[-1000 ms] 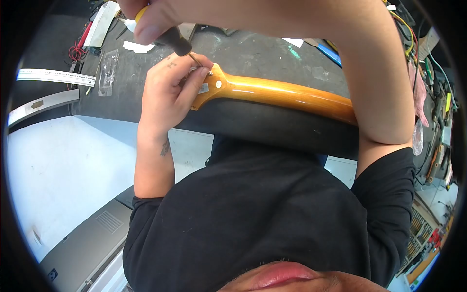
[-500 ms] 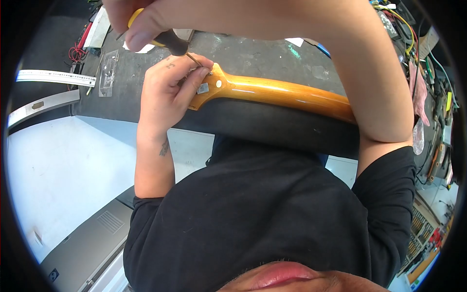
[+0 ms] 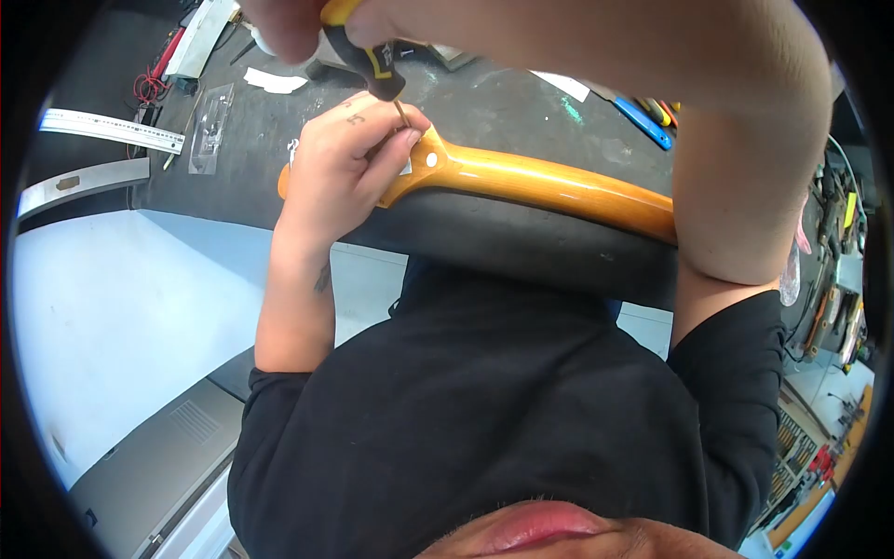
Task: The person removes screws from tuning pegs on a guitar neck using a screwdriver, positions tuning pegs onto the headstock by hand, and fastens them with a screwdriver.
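A glossy amber wooden guitar neck [image 3: 549, 183] lies across the bench edge, back side up, with its headstock [image 3: 430, 147] partly under my left hand [image 3: 331, 172]. My left thumb and forefinger are pinched together at the headstock's upper edge, by the screwdriver's tip; whatever sits between them is hidden. From above, my right hand [image 3: 396, 20] grips the black-and-yellow handle of a screwdriver [image 3: 368, 63]. Its thin shaft slants down to the left fingertips. A pale round dot and part of a light sticker show on the headstock.
On the dark bench [image 3: 507, 112] lie a white paper strip [image 3: 275, 81], a clear plastic packet [image 3: 211, 130] and a steel ruler [image 3: 112, 128]. Blue-handled tools [image 3: 643, 121] are at the right, beyond the neck. A dark padded edge [image 3: 549, 242] runs beneath it.
My right hand and the screwdriver have shifted right, and the shaft stands steeper. My left hand has moved slightly right. The headstock's far end now shows left of it.
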Demonstrator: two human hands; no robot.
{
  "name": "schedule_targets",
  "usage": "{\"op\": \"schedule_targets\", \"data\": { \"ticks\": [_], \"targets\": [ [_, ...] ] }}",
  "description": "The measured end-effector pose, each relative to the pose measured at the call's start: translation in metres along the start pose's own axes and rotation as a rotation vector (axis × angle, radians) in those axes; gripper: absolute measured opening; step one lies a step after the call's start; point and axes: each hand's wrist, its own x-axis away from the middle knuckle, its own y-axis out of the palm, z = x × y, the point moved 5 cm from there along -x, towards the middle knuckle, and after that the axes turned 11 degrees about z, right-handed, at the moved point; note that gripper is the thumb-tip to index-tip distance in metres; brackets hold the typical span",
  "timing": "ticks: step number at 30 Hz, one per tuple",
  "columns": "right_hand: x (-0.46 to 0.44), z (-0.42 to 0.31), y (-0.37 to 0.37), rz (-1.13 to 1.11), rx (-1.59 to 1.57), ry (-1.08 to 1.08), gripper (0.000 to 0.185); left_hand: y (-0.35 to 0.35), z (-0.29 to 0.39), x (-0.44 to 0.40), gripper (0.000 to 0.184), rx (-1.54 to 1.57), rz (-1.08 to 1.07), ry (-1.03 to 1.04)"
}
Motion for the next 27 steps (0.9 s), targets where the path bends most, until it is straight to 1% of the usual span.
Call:
{"op": "schedule_targets", "data": {
  "ticks": [5,8,11,14,17,20,23,27],
  "targets": [
    [-0.007,-0.004,0.004,0.026,0.013,-0.006,0.027,-0.001,-0.003,-0.001,0.009,-0.012,-0.029,0.016],
    [-0.009,-0.003,0.008,0.019,0.004,-0.014,0.027,-0.001,-0.007,0.002,0.010,-0.031,-0.086,0.005],
    [-0.014,-0.002,0.013,0.001,0.014,-0.020,0.027,0.001,-0.001,0.000,0.010,0.021,-0.044,0.026],
    [-0.016,-0.003,0.012,0.003,0.018,-0.026,0.027,-0.001,-0.006,0.002,0.010,-0.017,-0.064,0.018],
    [-0.008,-0.004,0.003,0.006,-0.002,-0.030,0.027,-0.001,-0.007,0.004,0.011,0.003,-0.038,-0.027],
    [-0.006,-0.003,0.002,-0.003,0.001,-0.027,0.027,-0.002,-0.008,0.002,0.011,-0.022,-0.090,-0.013],
    [-0.015,-0.006,0.011,-0.008,0.019,-0.033,0.027,-0.002,-0.003,0.001,0.010,-0.023,-0.078,-0.071],
    [-0.025,-0.007,0.020,-0.013,0.033,-0.039,0.027,-0.002,-0.007,0.004,0.009,0.015,-0.011,-0.037]
  ]
}}
